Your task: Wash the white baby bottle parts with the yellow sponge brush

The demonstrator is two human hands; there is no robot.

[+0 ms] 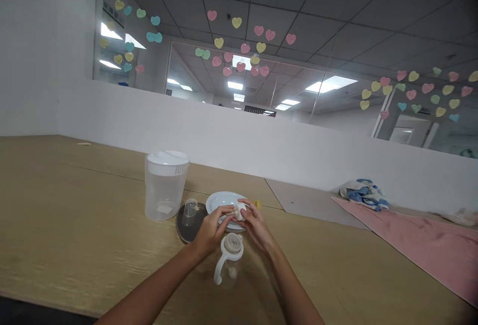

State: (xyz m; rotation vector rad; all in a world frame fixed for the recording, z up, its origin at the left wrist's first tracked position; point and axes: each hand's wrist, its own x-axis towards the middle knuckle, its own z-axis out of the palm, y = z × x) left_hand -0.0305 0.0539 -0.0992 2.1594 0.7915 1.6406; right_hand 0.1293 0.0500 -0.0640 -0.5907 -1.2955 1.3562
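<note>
In front of me, over the near side of a white bowl [223, 198], my two hands hold a small baby bottle top [239, 210], a white collar with a pale translucent nipple-like piece. My right hand [254, 221] is closed round the white collar. The fingers of my left hand [212, 225] pinch the pale end on its left. Just below my hands stands a clear baby bottle [232, 271] with a white handle [220, 268] and an uncovered mouth. A clear dome cap [190, 209] rests on a dark round plate [182, 229] left of my left hand.
A tall translucent pitcher [164, 193] with a white lid stands at the back left. Something small and yellow [258, 204] shows behind my right hand. Farther right lie a pink cloth [418, 238] and a crumpled blue-and-white cloth [364, 194]. A white wall [224, 141] bounds the wooden table [93, 230].
</note>
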